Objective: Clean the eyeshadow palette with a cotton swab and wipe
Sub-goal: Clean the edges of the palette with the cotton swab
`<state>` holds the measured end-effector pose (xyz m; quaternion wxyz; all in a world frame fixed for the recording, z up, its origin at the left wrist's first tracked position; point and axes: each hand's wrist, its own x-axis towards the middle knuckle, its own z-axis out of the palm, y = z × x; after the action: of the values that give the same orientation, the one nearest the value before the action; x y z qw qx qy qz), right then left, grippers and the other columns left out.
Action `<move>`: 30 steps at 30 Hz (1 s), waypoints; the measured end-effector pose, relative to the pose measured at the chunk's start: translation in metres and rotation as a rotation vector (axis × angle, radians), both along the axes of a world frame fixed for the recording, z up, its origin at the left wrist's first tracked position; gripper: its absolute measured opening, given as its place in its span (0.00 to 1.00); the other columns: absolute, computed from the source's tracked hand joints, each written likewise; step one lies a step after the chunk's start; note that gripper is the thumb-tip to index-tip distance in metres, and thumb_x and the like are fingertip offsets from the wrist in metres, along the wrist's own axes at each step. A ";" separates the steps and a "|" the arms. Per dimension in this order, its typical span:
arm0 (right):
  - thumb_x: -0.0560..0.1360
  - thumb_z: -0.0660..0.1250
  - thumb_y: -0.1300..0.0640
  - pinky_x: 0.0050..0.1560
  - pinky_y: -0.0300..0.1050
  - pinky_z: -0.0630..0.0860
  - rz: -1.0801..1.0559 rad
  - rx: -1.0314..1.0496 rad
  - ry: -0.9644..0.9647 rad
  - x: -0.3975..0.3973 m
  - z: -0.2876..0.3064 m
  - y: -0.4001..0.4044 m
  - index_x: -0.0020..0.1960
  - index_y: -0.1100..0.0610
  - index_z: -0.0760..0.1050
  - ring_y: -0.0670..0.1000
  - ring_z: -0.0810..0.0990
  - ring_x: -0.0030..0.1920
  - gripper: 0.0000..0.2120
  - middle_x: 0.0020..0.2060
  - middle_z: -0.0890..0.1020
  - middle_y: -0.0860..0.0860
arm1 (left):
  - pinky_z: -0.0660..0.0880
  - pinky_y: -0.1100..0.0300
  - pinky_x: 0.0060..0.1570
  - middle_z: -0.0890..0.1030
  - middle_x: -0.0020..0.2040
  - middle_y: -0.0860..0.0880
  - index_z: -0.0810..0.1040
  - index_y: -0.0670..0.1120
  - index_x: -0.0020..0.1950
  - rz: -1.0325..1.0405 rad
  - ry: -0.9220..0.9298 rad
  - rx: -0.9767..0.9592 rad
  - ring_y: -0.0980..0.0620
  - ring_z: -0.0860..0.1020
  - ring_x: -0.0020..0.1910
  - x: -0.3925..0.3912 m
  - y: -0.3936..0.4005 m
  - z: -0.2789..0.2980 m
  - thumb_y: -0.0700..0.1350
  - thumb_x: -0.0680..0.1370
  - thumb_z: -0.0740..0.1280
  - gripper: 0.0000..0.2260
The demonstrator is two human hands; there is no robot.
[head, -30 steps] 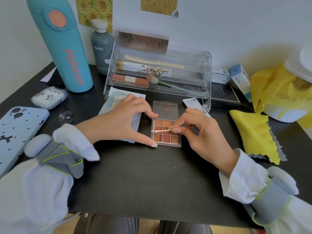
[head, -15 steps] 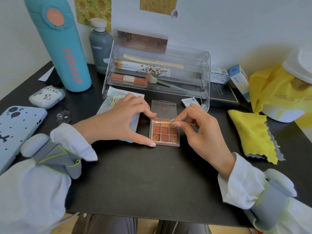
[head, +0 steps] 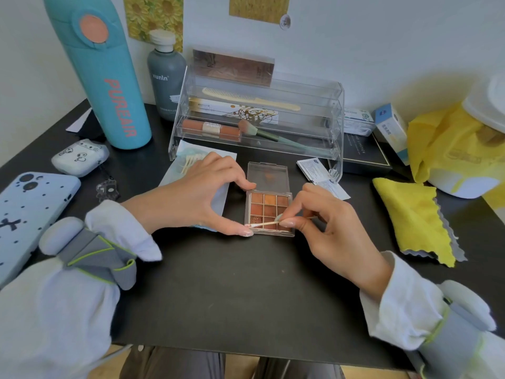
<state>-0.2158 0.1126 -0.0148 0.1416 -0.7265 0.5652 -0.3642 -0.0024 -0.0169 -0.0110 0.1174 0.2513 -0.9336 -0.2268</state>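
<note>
The eyeshadow palette (head: 269,212) lies open mid-bench, its lid tipped to the far side. The left hand (head: 199,198) pinches its left edge; the right hand (head: 328,222) has its grip closed on the cotton swab (head: 263,224), laid across the near row. Pressing hard could gouge a pan or smear powder toward the wipe sachets (head: 318,170) at the far right

A tall teal bottle (head: 105,77) stands beside a grey bottle (head: 166,77) behind a clear organizer (head: 334,127), with a phone (head: 27,214) far left and a yellow cloth (head: 412,217) right.
</note>
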 end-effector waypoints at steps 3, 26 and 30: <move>0.73 0.70 0.64 0.40 0.41 0.71 -0.045 0.014 -0.055 -0.005 0.003 0.007 0.40 0.55 0.79 0.50 0.75 0.38 0.06 0.37 0.77 0.51 | 0.58 0.72 0.62 0.67 0.58 0.61 0.73 0.59 0.61 0.004 -0.016 0.019 0.61 0.63 0.61 0.000 0.000 0.002 0.69 0.61 0.74 0.32; 0.75 0.65 0.56 0.27 0.44 0.73 -0.363 -0.011 -0.215 0.030 0.007 0.075 0.48 0.47 0.79 0.47 0.73 0.24 0.06 0.29 0.78 0.49 | 0.60 0.64 0.64 0.62 0.62 0.60 0.68 0.60 0.64 0.035 0.000 -0.003 0.63 0.60 0.65 -0.002 0.010 0.003 0.69 0.62 0.73 0.34; 0.76 0.68 0.50 0.28 0.37 0.72 -0.519 -0.024 -0.044 0.066 -0.021 0.084 0.43 0.47 0.76 0.43 0.70 0.24 0.03 0.27 0.76 0.46 | 0.59 0.62 0.67 0.62 0.63 0.58 0.70 0.56 0.61 0.014 0.032 -0.015 0.60 0.61 0.67 -0.002 0.010 -0.002 0.70 0.64 0.70 0.31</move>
<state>-0.1501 0.1965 -0.0354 0.0471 -0.5508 0.7250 -0.4109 -0.0046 -0.0065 -0.0127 0.1360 0.2532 -0.9315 -0.2229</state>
